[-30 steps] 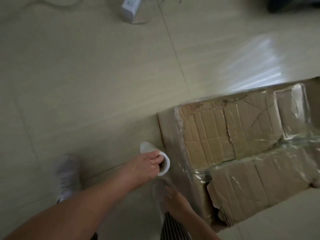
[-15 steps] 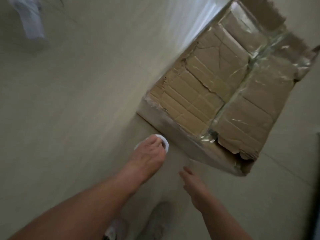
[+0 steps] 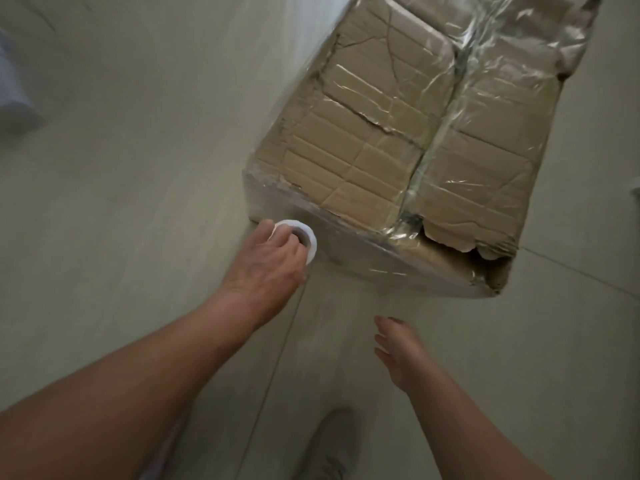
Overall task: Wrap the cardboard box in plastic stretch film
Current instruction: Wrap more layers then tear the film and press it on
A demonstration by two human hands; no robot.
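Head view: the left hand grips a roll of stretch film, its fingers curled into the dark hollow core and the thumb pressed on the white, round end ring. The roll stands upright, right against the near lower corner of the cardboard box, which rests on the floor just beyond those fingers. The box is brown, rectangular and creased, its 2 top flaps torn along ragged edges, with a gaping tear at the corner to the right of the fingers. Clear plastic film, wrinkled and glossy, lies bunched along the seam between the flaps and drawn smooth over the near side face. The right hand hangs near the box without touching it, fingers straight and loosely spread, holding nothing. The floor is pale, smooth tile with thin grout lines. Below both hands 1 grey shoe shows, blurred.
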